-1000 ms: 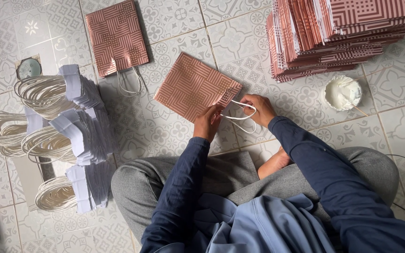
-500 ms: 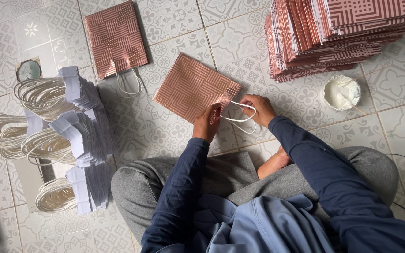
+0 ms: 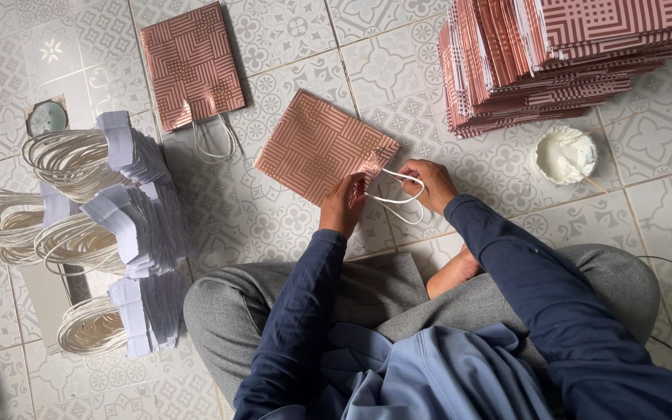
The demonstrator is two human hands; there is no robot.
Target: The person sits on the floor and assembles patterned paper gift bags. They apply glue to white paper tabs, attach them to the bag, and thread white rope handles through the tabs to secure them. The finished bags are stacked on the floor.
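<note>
Both hands work at the mouth of a flat pink patterned bag (image 3: 316, 148) on the tiled floor (image 3: 274, 225); left hand (image 3: 344, 206) presses its edge, fingers closed; right hand (image 3: 429, 183) pinches the white cord handle (image 3: 398, 198); one finished bag (image 3: 192, 66) lies beyond the left hand, a tall stack of bags without handles (image 3: 569, 54) waits beyond the right.

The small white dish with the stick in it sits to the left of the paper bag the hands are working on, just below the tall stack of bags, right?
Not quite. The small white dish with the stick sits to the right of the paper bag that the left hand and right hand are working on. It is indeed just below the tall stack of bags. The head view shows this.
</note>
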